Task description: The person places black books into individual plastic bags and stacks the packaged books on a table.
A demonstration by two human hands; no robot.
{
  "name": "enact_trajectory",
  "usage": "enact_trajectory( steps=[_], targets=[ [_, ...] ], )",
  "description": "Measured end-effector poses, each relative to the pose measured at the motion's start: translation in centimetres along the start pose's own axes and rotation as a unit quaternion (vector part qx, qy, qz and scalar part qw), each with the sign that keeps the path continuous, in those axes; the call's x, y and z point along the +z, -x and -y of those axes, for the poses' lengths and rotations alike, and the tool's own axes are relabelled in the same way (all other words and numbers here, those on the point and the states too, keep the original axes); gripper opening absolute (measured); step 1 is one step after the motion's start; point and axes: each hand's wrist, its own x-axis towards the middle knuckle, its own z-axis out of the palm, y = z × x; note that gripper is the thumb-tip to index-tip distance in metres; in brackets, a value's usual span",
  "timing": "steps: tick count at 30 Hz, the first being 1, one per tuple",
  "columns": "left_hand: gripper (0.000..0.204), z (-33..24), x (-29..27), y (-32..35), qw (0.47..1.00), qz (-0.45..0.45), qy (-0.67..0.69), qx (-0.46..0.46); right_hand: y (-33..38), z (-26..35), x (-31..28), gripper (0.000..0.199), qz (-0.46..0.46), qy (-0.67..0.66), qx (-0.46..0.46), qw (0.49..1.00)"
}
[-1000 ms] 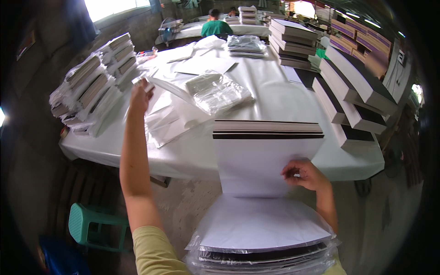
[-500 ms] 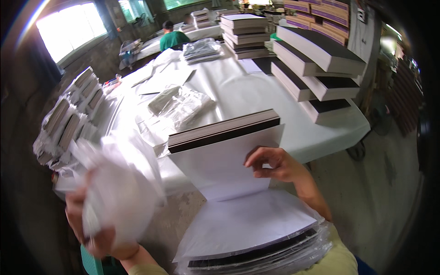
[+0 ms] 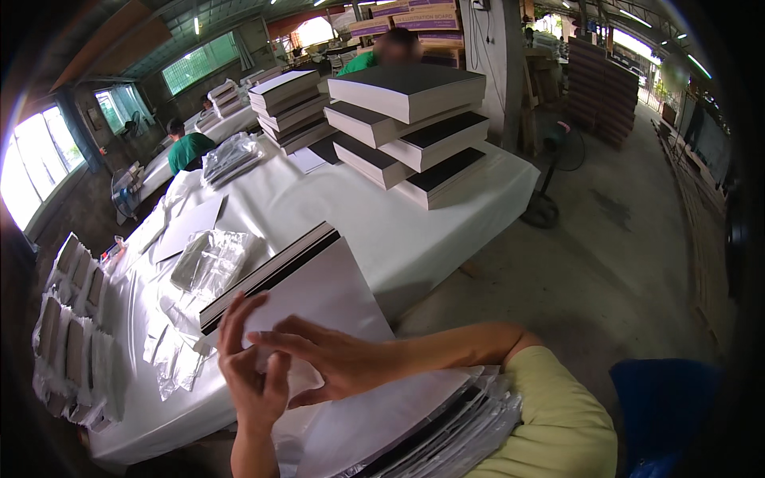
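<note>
My left hand [image 3: 253, 378] is raised in front of the white sheets, its fingers apart and partly bent. My right hand [image 3: 331, 358] reaches across from the right, its fingertips at the left hand and its thumb curved apart below. A pale patch shows between the hands; I cannot tell whether it is film or paper. Behind them, a stack of black and grey boards [image 3: 275, 271] rests at the table edge, with a white sheet [image 3: 331, 287] slanting down from it. Close to my body lies a pile of boards in clear plastic [image 3: 454, 434], a white sheet on top.
Thick black-topped blocks [image 3: 446, 103] stand stacked on the white-covered table [image 3: 422, 239], with another stack [image 3: 287, 103] farther back. Plastic-wrapped packs [image 3: 76, 342] line the left edge. A clear bag [image 3: 211, 263] lies mid-table. Two people in green are beyond. A blue seat [image 3: 665, 406] is at lower right.
My view has swung right. My left hand has moved in from the left, and the blurred white, film-like thing it held is no longer plainly visible. My right hand has crossed left to meet it.
</note>
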Motion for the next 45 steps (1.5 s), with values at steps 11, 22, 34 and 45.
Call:
enact_trajectory(
  steps=[11,22,34,45],
  targets=[
    [0.050,3.4,1.5,2.4,0.979,0.089,0.130,-0.128,-0.8,-3.1,-2.4,0.067,-0.024,-0.045,0.154,0.987],
    [0.036,6.1,-0.6,4.0,0.861,0.024,0.377,-0.340,-0.8,-6.1,-1.6,0.044,-0.046,-0.256,0.285,0.923],
    [0.048,6.4,0.8,5.3,0.906,0.023,0.301,-0.298,-0.9,-4.6,-1.6,0.034,-0.144,-0.213,0.306,0.916],
    [0.022,4.6,0.8,4.0,0.939,-0.080,0.231,-0.240,-1.1,-4.4,-1.5,0.013,-0.131,-0.109,0.230,0.958]
  ],
)
